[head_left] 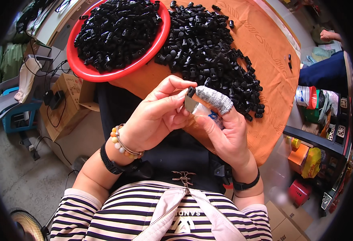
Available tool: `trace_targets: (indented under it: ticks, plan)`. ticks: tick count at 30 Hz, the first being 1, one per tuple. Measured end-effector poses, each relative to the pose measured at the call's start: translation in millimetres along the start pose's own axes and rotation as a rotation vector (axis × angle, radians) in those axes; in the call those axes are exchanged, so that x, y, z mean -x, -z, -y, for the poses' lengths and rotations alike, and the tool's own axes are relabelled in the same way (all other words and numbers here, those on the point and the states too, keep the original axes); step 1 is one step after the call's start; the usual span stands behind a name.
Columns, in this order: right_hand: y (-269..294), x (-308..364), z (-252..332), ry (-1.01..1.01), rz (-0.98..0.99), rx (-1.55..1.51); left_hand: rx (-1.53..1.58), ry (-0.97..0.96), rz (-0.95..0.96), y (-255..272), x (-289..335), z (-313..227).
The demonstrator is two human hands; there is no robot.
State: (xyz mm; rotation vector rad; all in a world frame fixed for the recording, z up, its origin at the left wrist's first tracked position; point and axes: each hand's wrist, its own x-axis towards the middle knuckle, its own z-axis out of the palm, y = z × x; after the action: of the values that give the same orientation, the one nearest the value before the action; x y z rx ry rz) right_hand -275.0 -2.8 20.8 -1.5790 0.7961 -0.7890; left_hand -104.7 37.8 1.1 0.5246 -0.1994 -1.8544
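Near the table's front edge, my left hand [160, 105] pinches a small black plastic cord lock [191, 92] between thumb and fingertips. My right hand [230, 132] is closed round the white wrapped handle [202, 111] of a short, flat, blade-like tool [190, 104], whose exact kind I cannot make out. The flat end lies right against the cord lock. A grey knitted sleeve [214, 98] covers my right index finger. Just beyond my hands, a heap of similar black cord locks [200, 44] is spread on the orange tablecloth [271, 80].
A red basin [166, 30] full of black cord locks stands at the far left of the table. Left of me are a cardboard box [66, 100] and a grey chair [8, 100]. Cluttered shelves [317, 140] and another person's hand [329, 36] are on the right.
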Motion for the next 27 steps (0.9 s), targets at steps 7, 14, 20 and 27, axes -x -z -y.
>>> trace_targets:
  ticks: [7, 14, 20, 27]
  plan:
    - [5.5, -4.4, -6.3, 0.079, 0.008, 0.145, -0.016, 0.005, 0.017, 2.0, -0.8, -0.9]
    - [5.3, -6.4, -6.4, -0.035, -0.121, -0.177, 0.041, 0.052, 0.027, -3.3, -3.7, 2.9]
    - [-4.0, -15.7, -5.8, -0.003, -0.167, -0.256, 0.012, 0.055, -0.034, -4.8, -1.2, 5.3]
    - [-5.0, -29.1, -8.3, -0.019, -0.22, -0.236, 0.019, 0.092, 0.046, -2.7, -3.5, 4.8]
